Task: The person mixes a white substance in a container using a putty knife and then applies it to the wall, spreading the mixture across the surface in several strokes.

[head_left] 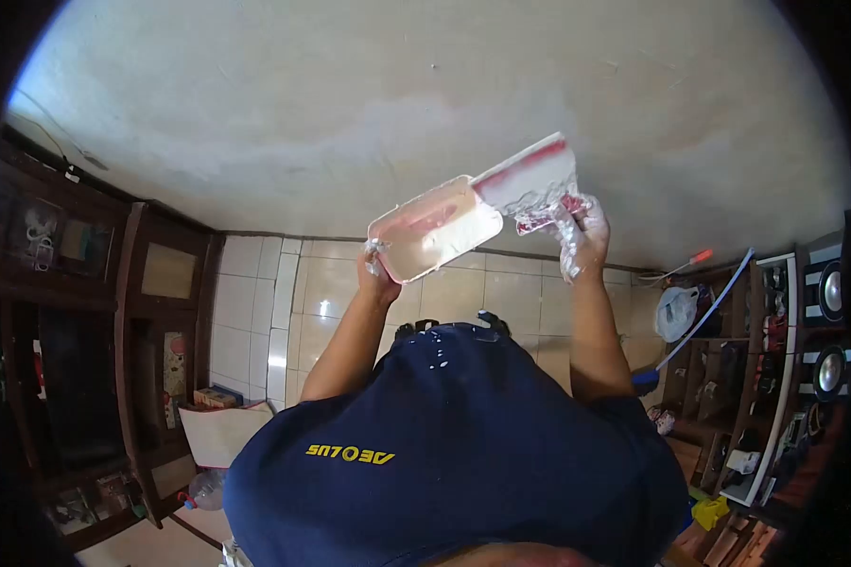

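Note:
My left hand (375,274) grips the near left end of a pale rectangular tub (394,223), which holds some creamy white putty. White smears cover the fingers. In my right hand (590,238) is a wide putty knife (531,180), its broad blade coated with lumpy white putty and showing streaks of red. One corner of the blade meets the tub's right rim. White putty also clings to my right fingers and palm. Both tools are held up in front of a plastered wall (312,123).
At the left stands a dark wooden cabinet (128,283). A shelf rack (771,369), a white plastic bag (676,314) and a blue-ended pole (704,317) are at the right. Cream tiles (326,307) cover the floor. A plastic bottle (205,491) lies at lower left.

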